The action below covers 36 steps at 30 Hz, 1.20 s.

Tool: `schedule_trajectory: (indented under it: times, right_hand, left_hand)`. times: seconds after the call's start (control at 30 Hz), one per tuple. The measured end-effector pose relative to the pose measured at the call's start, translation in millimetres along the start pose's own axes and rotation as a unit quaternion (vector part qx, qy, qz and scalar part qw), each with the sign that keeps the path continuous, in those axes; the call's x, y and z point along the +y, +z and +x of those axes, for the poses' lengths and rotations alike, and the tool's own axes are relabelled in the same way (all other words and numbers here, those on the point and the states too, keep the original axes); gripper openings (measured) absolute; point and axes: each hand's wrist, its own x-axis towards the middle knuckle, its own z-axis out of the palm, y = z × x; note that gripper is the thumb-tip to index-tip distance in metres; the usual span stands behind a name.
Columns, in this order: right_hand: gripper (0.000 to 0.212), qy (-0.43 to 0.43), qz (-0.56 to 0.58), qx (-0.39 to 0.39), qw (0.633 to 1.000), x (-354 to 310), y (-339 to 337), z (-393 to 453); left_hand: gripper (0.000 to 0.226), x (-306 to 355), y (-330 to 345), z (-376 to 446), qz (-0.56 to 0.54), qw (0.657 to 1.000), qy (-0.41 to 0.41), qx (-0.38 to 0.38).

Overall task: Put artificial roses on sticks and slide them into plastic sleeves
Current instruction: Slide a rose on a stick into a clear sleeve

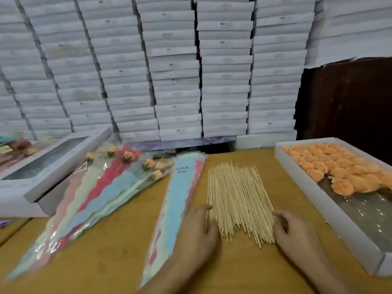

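Artificial roses (331, 164): small peach-orange blooms, soft and ruffled, packed in close rows in the far part of a shallow white tray (314, 200) at the right edge of the table (110, 257). The near part of the tray shows a shiny clear liner with no blooms on it.

Sticks (237, 200): a loose flat bundle of thin pale wooden skewers, lying at the middle of the table and running away from the person, the near ends uneven.

Plastic sleeves (176, 209): a stack of long tapered cones, pastel blue with pink and yellow-green scalloped edges, printed "LOVE YOU" near the wide far end; it lies just left of the sticks.

Finished pieces (106, 187): a fanned pile of sleeves in red, blue, pink and pale green, each with a peach rose on a stick at its wide end, lying at the left of the table.

Left hand (199, 232): rests on the narrow end of the sleeve stack, fingers loosely curled against the left side of the stick bundle, holding nothing.

Right hand (292, 232): fingers bent inward, touching the right side of the bundle; whether it pinches a stick cannot be told.

Windowed white box (42, 166): far left. White flat boxes (176, 66): stacked in tall columns behind the table.
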Motion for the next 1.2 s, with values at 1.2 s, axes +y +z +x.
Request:
schedule_trajectory:
  times: [1.2]
  right_hand:
    - [0.029, 0.071, -0.381, 0.007, 0.922, 160, -97, 173]
  left_hand:
    - [0.042, 12, 29, 18, -0.071, 0.995, -0.062, 0.009]
